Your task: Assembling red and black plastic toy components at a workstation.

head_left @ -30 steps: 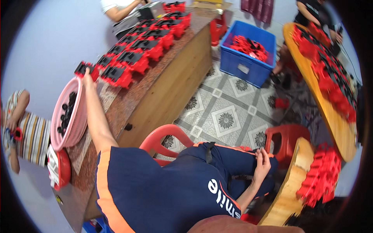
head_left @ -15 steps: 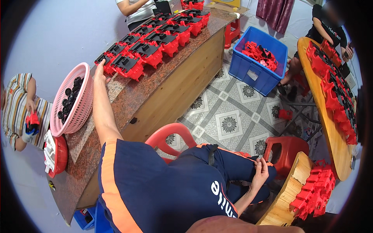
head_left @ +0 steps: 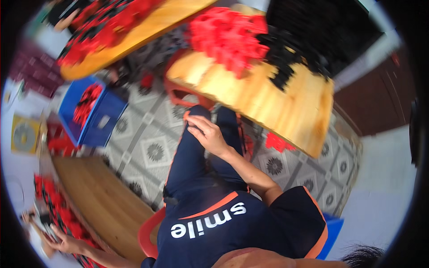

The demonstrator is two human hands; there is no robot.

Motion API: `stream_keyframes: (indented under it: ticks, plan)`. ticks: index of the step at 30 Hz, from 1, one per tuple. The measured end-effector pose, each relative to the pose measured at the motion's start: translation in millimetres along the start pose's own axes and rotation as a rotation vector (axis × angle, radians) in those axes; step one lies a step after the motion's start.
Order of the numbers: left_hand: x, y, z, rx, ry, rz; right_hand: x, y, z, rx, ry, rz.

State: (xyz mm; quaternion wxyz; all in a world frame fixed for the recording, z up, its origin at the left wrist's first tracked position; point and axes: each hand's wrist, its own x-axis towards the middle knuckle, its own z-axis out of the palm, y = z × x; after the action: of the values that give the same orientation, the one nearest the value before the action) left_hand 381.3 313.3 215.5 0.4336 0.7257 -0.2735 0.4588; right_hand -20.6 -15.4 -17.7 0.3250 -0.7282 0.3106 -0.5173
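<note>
My left hand (head_left: 65, 243) is stretched out at the lower left, fingers apart and nothing seen in them. It is beside the row of red and black plastic assemblies (head_left: 62, 201) on the counter. My right hand (head_left: 208, 136) is over my thigh near the knee, its fingers extended and slightly bent. No object shows in it, though blur softens the fingertips. Ahead of it is a wooden bench (head_left: 268, 105) that carries a heap of red plastic parts (head_left: 228, 38) and a pile of black parts (head_left: 286, 58).
A blue crate (head_left: 96, 118) of red parts stands on the tiled floor. Beyond it, a wooden table (head_left: 156, 27) bears more red and black pieces, with a person (head_left: 65, 18) behind. A red stool (head_left: 178, 91) stands by the bench. Another person's hand (head_left: 27, 217) shows past the counter.
The view has swung right, bringing the bench and black parts to the front. My left hand has come off the assembly it touched; the right hand's fingers have loosened from a pinch.
</note>
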Motion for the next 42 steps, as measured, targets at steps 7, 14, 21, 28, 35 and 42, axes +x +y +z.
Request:
stream_keyframes:
  ticks: [7, 14, 21, 28, 35, 42]
  plan:
    - [-196, 299, 176, -1.083, -1.325, -0.161, 43, 19, -187, -1.163, 0.520, 0.291]
    - [-344, 457, 203, -1.339, -1.609, 0.009, -8, 61, -275, -1.114, 0.402, 0.302]
    - [-381, 461, 281, -1.000, -0.836, 0.031, 5, -3, -247, -1.271, 0.223, 0.119]
    - [-355, 475, 327, -0.918, -0.643, 0.350, 99, 86, -129, -0.172, 0.344, 0.467]
    - [-353, 482, 359, -0.786, -0.758, 0.487, 35, 58, -185, -0.191, 0.293, 0.318]
    - [-350, 446, 259, -1.963, -1.126, 0.125, -12, -33, -212, 0.299, 0.442, 0.417]
